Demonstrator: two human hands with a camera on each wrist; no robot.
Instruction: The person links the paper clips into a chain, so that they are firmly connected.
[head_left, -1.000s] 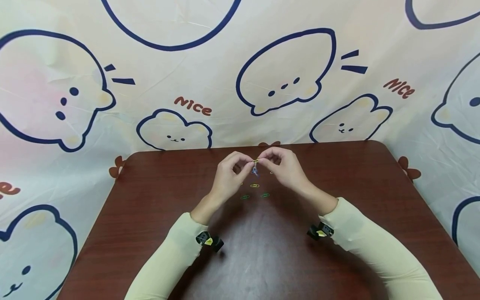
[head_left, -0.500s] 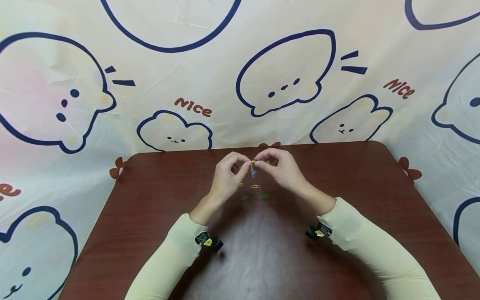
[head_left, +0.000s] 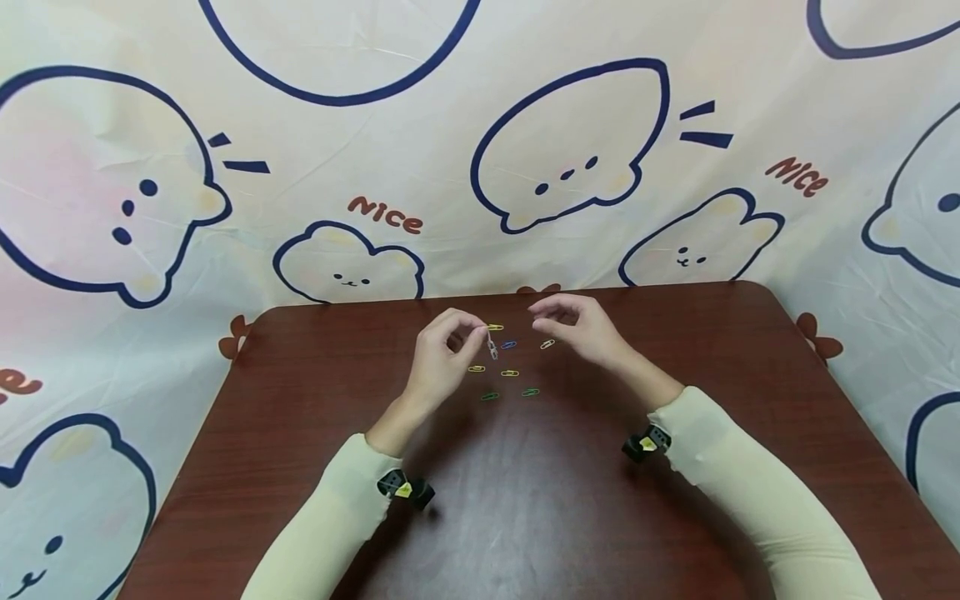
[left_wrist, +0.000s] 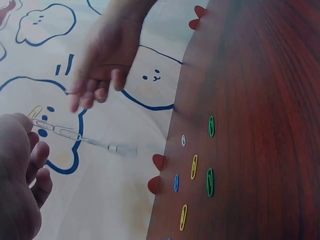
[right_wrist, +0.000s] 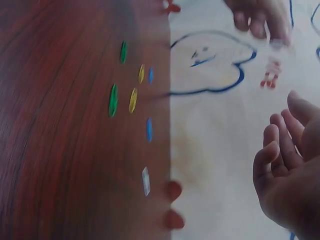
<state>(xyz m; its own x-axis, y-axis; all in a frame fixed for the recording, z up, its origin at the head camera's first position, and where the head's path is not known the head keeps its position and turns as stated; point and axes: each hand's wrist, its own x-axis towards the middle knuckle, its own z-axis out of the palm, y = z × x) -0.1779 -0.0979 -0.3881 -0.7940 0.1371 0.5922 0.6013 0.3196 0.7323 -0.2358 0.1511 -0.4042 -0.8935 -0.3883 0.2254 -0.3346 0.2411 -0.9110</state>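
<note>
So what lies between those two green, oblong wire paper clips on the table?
In the head view, only bare, red-brown, wood-grained tabletop separates the left green clip from the right green clip; a yellow, oblong wire paper clip lies beyond that gap.

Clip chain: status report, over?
Left hand pinches chain near yellow clip. Right hand empty, apart from chain. Loose clips on table; nothing seen blocking hands.

Seven paper clips (right_wrist: 133,100) lie apart from the right hand (right_wrist: 295,184)
</note>
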